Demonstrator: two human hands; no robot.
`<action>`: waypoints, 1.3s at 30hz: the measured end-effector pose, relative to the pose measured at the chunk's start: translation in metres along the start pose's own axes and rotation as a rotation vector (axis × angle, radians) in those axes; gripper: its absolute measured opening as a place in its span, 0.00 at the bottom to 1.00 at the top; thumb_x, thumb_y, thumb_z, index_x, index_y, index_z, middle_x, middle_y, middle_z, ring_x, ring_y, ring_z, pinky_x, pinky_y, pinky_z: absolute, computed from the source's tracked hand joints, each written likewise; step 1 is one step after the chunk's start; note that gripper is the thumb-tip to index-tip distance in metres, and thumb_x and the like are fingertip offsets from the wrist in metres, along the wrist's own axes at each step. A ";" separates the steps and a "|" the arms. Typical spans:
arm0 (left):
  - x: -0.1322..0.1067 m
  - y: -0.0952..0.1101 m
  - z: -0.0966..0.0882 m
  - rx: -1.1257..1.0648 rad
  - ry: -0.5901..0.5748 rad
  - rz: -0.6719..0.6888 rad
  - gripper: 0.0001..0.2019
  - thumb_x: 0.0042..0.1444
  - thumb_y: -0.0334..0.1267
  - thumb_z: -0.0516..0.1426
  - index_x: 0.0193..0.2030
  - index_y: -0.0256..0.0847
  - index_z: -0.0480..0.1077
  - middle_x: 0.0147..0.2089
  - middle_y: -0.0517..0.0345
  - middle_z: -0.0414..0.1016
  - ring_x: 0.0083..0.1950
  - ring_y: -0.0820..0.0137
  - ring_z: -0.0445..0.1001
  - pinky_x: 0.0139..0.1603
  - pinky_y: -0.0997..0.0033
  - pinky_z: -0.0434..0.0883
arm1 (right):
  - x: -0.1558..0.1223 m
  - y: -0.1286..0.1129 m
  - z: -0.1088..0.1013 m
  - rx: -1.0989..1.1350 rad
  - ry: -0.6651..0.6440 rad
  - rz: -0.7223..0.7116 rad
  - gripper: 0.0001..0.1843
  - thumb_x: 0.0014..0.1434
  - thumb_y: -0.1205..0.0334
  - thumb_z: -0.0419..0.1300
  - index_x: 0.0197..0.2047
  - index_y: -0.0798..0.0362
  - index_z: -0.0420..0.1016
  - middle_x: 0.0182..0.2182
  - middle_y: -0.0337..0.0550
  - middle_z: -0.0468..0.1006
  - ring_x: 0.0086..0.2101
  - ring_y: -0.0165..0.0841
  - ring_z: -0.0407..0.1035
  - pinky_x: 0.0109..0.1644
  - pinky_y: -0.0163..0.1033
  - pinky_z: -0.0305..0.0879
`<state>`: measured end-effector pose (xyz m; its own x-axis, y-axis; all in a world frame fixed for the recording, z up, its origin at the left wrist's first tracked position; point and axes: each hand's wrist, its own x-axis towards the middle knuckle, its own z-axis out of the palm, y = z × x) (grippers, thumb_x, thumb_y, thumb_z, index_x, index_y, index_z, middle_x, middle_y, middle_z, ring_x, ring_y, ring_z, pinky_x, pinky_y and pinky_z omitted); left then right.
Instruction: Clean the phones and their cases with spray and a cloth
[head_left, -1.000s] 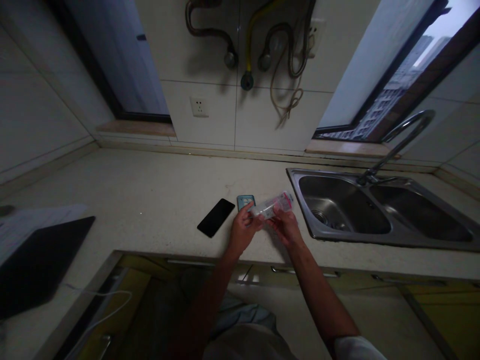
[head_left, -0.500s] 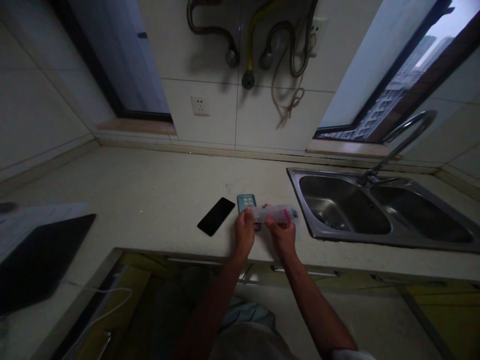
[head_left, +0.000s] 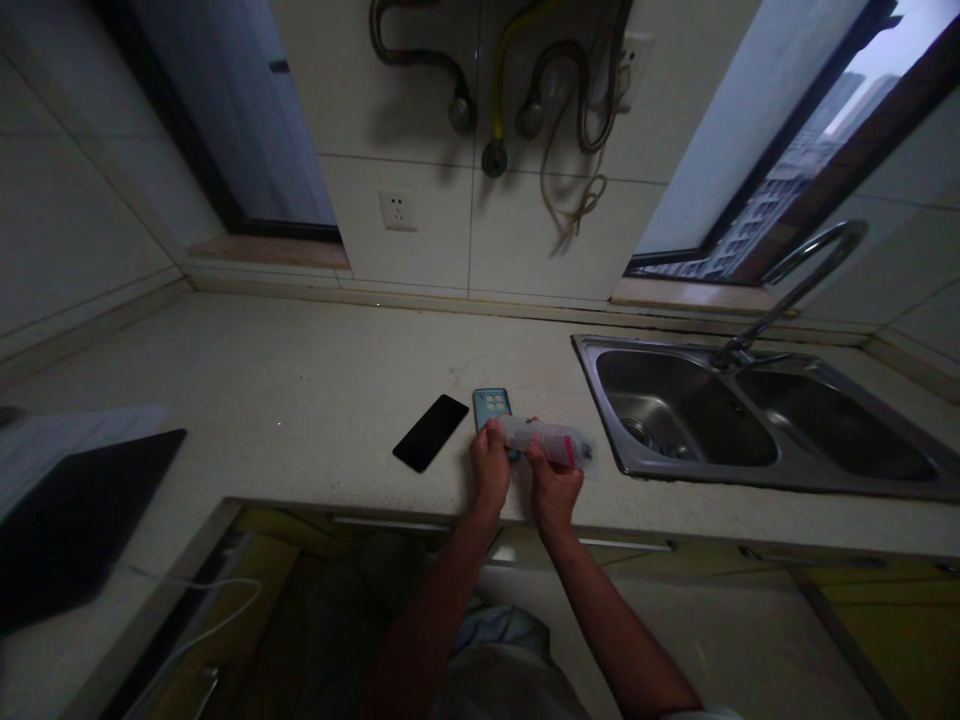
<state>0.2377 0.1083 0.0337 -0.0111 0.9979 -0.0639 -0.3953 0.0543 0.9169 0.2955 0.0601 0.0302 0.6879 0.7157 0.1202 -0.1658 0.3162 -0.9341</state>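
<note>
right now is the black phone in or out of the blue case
Out: the black phone lies on the counter, just left of the blue case, with a narrow gap between them.

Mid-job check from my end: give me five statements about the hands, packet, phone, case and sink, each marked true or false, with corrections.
1. The left hand and right hand both hold the clear plastic packet. True.
2. The black phone lies right of the blue phone case. False: it lies left of it.
3. Neither hand touches the black phone. True.
4. The sink has one basin. False: it has two.
5. The clear plastic packet hides the whole blue phone case. False: its upper part shows.
</note>
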 end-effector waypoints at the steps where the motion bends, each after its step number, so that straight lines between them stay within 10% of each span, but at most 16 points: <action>1: 0.000 0.000 0.000 0.008 0.001 0.008 0.33 0.56 0.66 0.52 0.42 0.33 0.75 0.38 0.44 0.81 0.39 0.64 0.79 0.41 0.67 0.74 | 0.000 -0.001 0.001 -0.005 0.004 -0.006 0.20 0.50 0.56 0.70 0.45 0.56 0.80 0.45 0.50 0.84 0.48 0.42 0.77 0.57 0.49 0.72; 25: 0.014 0.008 -0.004 0.503 0.101 0.199 0.25 0.66 0.54 0.43 0.40 0.39 0.73 0.39 0.44 0.80 0.41 0.61 0.78 0.44 0.66 0.71 | 0.028 0.014 0.004 -0.014 -0.093 0.041 0.23 0.49 0.48 0.70 0.43 0.56 0.81 0.36 0.47 0.85 0.41 0.41 0.77 0.50 0.47 0.74; 39: 0.013 0.020 -0.016 0.316 -0.009 0.132 0.21 0.64 0.54 0.48 0.44 0.38 0.72 0.38 0.49 0.80 0.34 0.65 0.78 0.34 0.67 0.75 | 0.035 -0.010 0.002 0.228 -0.049 0.163 0.18 0.52 0.45 0.69 0.37 0.50 0.75 0.31 0.38 0.81 0.31 0.32 0.77 0.34 0.35 0.76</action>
<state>0.2154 0.1222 0.0446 -0.0350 0.9972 0.0658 -0.0869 -0.0686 0.9939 0.3202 0.0833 0.0449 0.6046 0.7965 -0.0042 -0.4301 0.3220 -0.8434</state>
